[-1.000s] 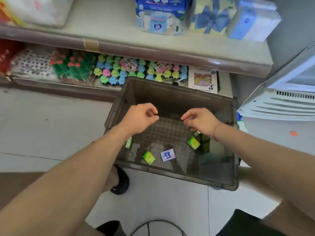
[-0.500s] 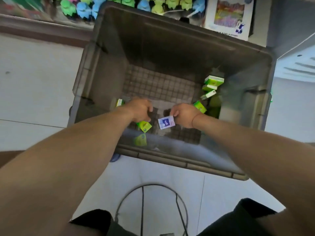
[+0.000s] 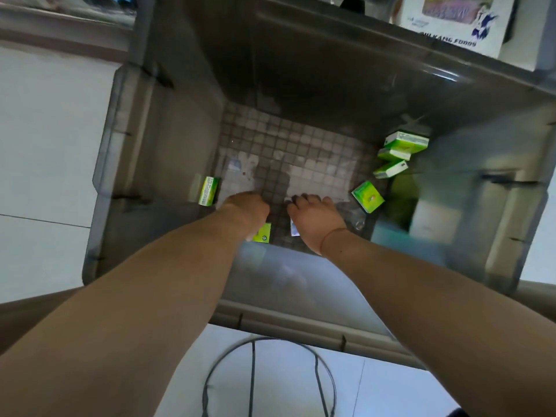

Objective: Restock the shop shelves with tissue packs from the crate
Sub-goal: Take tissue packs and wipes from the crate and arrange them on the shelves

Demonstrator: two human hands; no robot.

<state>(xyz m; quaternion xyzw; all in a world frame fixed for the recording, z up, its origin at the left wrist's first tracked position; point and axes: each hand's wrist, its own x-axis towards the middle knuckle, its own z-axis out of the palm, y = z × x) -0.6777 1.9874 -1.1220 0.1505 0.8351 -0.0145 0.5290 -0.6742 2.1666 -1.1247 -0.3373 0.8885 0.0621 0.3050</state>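
Currently the pick-up step is in hand. Both arms reach down into the grey crate, and both hands sit low over its gridded floor, near the near wall.

1. Left hand: the fingers are curled downward into a narrow, closed shape. A green pack protrudes from under the palm on the near side. The fingertips are hidden, so this is judged to be a grip.
2. Right hand: the knuckles are bent and the fingers are curled under. The edge of a blue-and-white pack shows beneath its left side. This is likewise judged to be held.
3. Stock left in the crate:
   - an upright green pack against the left wall;
   - a flat green pack just right of the right hand;
   - a stack of green packs in the far right corner.

The crate is judged nearly empty, so the restock is well advanced.

Next move:
- Confirm both grips, then lift both hands straight up clear of the crate walls.
- Carry the packs to the far side, where only the shelf edge is visible.
- Keep both arms away from the near rim during the lift.
- Note that the packs are small and light; a loose pinch may drop one.
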